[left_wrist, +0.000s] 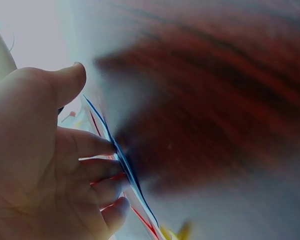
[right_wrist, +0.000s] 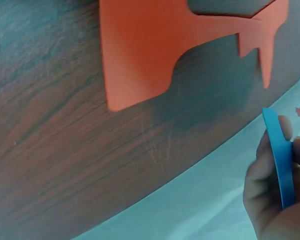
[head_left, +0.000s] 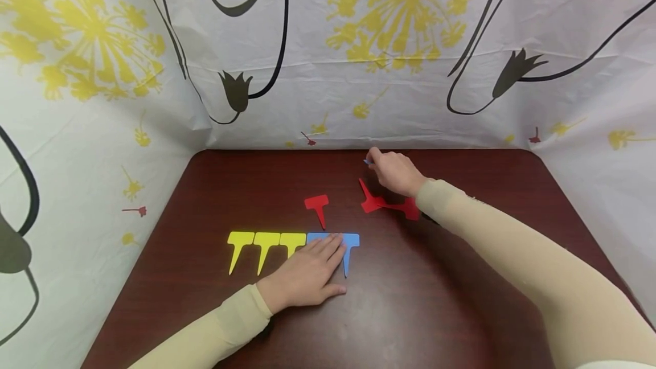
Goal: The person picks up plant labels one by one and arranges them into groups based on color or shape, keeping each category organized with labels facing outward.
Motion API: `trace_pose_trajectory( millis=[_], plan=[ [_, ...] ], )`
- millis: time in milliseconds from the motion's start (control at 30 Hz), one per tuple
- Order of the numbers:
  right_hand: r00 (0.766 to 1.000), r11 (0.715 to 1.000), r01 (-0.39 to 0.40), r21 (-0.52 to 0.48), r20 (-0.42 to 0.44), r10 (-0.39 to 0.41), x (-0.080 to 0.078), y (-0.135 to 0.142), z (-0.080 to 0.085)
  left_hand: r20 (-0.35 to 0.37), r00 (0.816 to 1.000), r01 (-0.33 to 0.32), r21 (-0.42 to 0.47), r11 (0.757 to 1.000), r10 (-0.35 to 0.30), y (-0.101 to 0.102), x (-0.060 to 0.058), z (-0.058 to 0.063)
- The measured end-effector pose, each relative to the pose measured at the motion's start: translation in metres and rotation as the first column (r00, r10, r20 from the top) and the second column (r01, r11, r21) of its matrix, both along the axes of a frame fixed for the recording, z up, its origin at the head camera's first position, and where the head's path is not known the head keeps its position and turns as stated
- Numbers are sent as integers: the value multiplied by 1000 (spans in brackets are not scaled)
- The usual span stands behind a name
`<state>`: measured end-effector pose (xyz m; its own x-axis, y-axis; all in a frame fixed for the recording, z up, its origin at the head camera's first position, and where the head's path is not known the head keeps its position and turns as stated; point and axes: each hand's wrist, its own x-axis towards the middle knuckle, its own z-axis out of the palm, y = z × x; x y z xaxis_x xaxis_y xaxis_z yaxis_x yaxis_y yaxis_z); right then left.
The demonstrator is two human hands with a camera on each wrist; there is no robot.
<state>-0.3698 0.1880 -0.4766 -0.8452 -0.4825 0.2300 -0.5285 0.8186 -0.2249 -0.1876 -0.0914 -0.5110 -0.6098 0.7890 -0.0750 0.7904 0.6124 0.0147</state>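
Note:
My left hand (head_left: 302, 278) lies with straight fingers over a row of T-shaped plant labels. Its fingertips rest on the blue plant labels (head_left: 352, 240) at the row's right end and partly hide them. To the left, yellow plant labels (head_left: 267, 239) continue the row, their stems pointing toward me; the third is partly covered. Near the table's far edge, my right hand (head_left: 397, 172) pinches another blue plant label (right_wrist: 280, 160) between thumb and fingers. Overlapping red plant labels (head_left: 371, 204) lie just on the near side of that hand.
A single red plant label (head_left: 318, 203) lies behind the row, stem toward me. The dark brown wooden table (head_left: 400, 312) has rounded far corners. A white patterned cloth (head_left: 318, 101) hangs around its back and sides.

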Motion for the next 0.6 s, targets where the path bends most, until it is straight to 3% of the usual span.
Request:
trace_pose_trajectory(
  millis=[167, 300, 600],
  plan=[
    [987, 997, -46, -64, 150, 55, 7, -1, 5, 9, 1000, -3, -2, 1000, 3, 0, 0, 2],
    [972, 990, -62, -124, 218, 88, 16, -3, 11, 9, 1000, 2, 2, 1000, -2, 1, 0, 2],
    [958, 964, -167, -205, 196, 208, 44, -9, 26, 21, 1000, 2, 1, 1000, -2, 2, 0, 4]
  ],
)
